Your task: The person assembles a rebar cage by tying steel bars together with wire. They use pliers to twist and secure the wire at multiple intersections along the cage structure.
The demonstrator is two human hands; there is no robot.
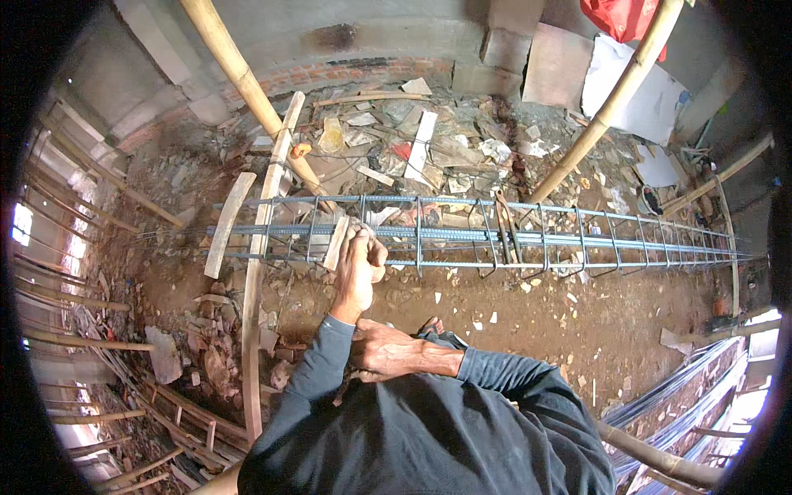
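A long rebar cage [569,238] of ribbed bars and bent stirrups stretches across in front of me. My left hand [360,262] is at its near-left part, fingers curled in against the bars beside a short wooden strip [337,243]. What those fingers hold, if anything, is hidden. Drawn in close to my body, my right hand [386,351] lies just behind the left wrist and sleeve. Its fingers are bent, with their tips out of sight. Dark pincers [506,228] rest across the cage to the right of my left hand.
A long timber [254,330] runs under the cage's left end, near a short board [227,231]. Bamboo poles [239,70] slant down beyond. Rubble [388,148] covers the far ground. Bundled steel rods [685,396] lie at lower right; a foot [435,327] shows below.
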